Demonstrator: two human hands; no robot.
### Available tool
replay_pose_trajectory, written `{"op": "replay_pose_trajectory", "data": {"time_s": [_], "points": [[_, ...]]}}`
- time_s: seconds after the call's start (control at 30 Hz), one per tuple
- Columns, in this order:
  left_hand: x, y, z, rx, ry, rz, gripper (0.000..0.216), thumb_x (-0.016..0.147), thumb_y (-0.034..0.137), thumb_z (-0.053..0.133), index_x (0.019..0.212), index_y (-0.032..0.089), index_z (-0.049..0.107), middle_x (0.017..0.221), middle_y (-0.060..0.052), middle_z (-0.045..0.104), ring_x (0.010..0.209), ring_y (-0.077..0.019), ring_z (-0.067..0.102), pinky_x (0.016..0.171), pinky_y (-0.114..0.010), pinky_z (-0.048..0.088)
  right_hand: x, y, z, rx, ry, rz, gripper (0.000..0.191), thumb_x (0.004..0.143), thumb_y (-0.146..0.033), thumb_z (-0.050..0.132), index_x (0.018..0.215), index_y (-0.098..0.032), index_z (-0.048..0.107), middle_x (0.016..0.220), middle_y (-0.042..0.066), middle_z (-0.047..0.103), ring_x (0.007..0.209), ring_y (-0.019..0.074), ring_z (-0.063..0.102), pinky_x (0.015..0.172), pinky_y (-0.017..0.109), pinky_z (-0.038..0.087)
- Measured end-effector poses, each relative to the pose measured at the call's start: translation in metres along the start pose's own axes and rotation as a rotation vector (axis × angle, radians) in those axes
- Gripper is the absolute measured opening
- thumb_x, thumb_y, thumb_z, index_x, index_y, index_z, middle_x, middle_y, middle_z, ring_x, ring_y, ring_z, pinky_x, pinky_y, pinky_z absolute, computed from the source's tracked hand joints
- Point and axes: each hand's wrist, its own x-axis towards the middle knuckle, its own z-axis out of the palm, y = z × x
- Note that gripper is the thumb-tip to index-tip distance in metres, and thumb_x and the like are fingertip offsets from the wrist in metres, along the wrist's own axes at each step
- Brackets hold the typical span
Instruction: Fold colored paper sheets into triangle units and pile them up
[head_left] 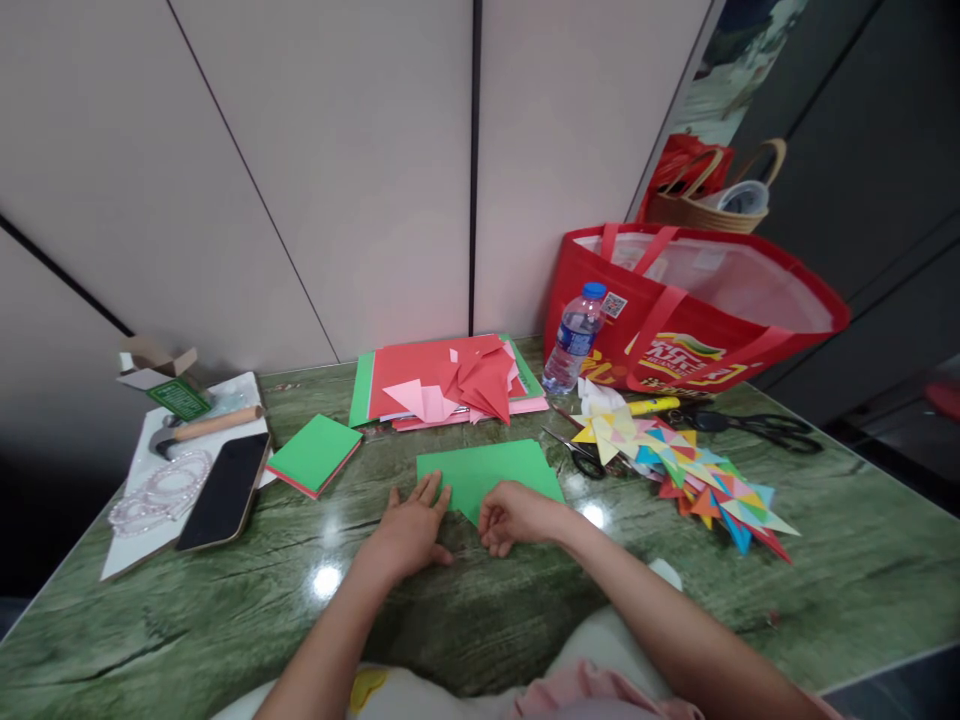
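Observed at the bench (247,630): one person working with both hands over a green sheet of paper (487,462), which lies flat near the middle, directly ahead of the person. The left hand (415,522) is spread, its fingertips resting on the sheet's left end, thumb held apart. The right hand (517,513) is curled at the near edge; whether its fingers pinch the paper I cannot tell. A green point of paper shows between the two hands.

Left of the sheet lies a small pile of square paper (316,450), green on top, red below. Further left, a phone (225,492), a string of beads (161,492) and a wooden-handled tool (221,423) rest on a white board (124,545), with an opened green box (178,398) at the far end.

Beyond the sheet, folded red and pink pieces (484,380) lie on a stack of larger paper (405,362). To the right: small scissors (589,465), many-coloured folded paper (701,470), an upright bottle (574,343) and, behind it, a red bag (649,300).
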Motion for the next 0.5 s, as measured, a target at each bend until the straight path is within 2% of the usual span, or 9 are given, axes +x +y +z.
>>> {"op": "replay_pose_trajectory", "data": {"time_s": [0.1,0.2,0.23,0.27,0.37,0.4,0.43,0.5], "points": [[-0.001,-0.001,-0.001,-0.002,0.004,0.011,0.083,0.070,0.028,0.070,0.140,0.017,0.028,0.150,-0.020,0.009,0.139,-0.0297,0.013,0.106,-0.059,0.021,-0.010,0.001,-0.002,-0.046,-0.052,0.040,0.008,0.057,-0.011,0.066,0.058,-0.015,0.059,0.049,-0.004,0.062,0.044,0.0095,0.059,0.045,0.018,0.049],[-0.002,0.000,0.000,-0.014,-0.014,0.004,0.086,0.069,0.030,0.072,0.141,0.018,0.026,0.149,-0.022,0.007,0.139,-0.0298,0.009,0.106,-0.059,0.018,-0.017,-0.001,-0.013,-0.151,-0.079,0.061,0.008,0.058,-0.014,0.066,0.064,-0.015,0.062,0.052,-0.004,0.063,0.047,0.0114,0.061,0.046,0.019,0.049],[-0.002,0.001,0.001,-0.018,-0.017,0.001,0.087,0.068,0.030,0.072,0.141,0.019,0.025,0.149,-0.023,0.006,0.139,-0.0300,0.008,0.107,-0.058,0.017,-0.020,-0.002,-0.019,-0.218,-0.022,0.056,0.008,0.059,-0.015,0.066,0.067,-0.016,0.063,0.054,-0.003,0.064,0.048,0.0124,0.062,0.046,0.020,0.048],[-0.001,0.003,0.001,-0.022,-0.015,-0.001,0.088,0.068,0.030,0.073,0.141,0.018,0.024,0.149,-0.024,0.006,0.139,-0.0305,0.007,0.107,-0.058,0.017,-0.022,-0.004,-0.027,-0.309,0.092,0.034,0.006,0.062,-0.015,0.065,0.068,-0.016,0.065,0.056,-0.001,0.065,0.051,0.0135,0.063,0.048,0.020,0.047],[0.000,0.007,0.003,-0.025,0.003,-0.014,0.090,0.067,0.028,0.073,0.142,0.018,0.023,0.147,-0.026,0.004,0.138,-0.0324,0.006,0.108,-0.056,0.016,-0.028,-0.008,-0.048,-0.664,0.595,0.016,0.012,0.066,-0.015,0.064,0.078,-0.016,0.068,0.075,0.006,0.070,0.074,0.0200,0.067,0.063,0.026,0.047],[0.000,0.008,0.003,-0.023,0.009,-0.028,0.091,0.067,0.028,0.074,0.142,0.018,0.023,0.147,-0.026,0.004,0.137,-0.0332,0.006,0.108,-0.055,0.017,-0.030,-0.009,-0.054,-0.762,0.700,0.048,0.019,0.065,-0.016,0.066,0.084,-0.016,0.068,0.084,0.008,0.070,0.083,0.0230,0.066,0.069,0.028,0.047],[0.001,0.010,0.004,-0.021,0.013,-0.046,0.092,0.066,0.027,0.075,0.142,0.018,0.024,0.147,-0.026,0.004,0.137,-0.0341,0.006,0.108,-0.054,0.017,-0.031,-0.008,-0.060,-0.840,0.758,0.073,0.026,0.063,-0.017,0.069,0.090,-0.016,0.068,0.094,0.011,0.069,0.091,0.0253,0.064,0.074,0.030,0.046],[0.002,0.011,0.004,-0.021,0.015,-0.076,0.093,0.063,0.028,0.077,0.141,0.020,0.027,0.147,-0.026,0.005,0.136,-0.0360,0.007,0.108,-0.054,0.018,-0.032,-0.006,-0.067,-0.923,0.773,0.126,0.041,0.060,-0.020,0.074,0.099,-0.014,0.066,0.104,0.015,0.064,0.097,0.0277,0.061,0.078,0.031,0.044]]}}
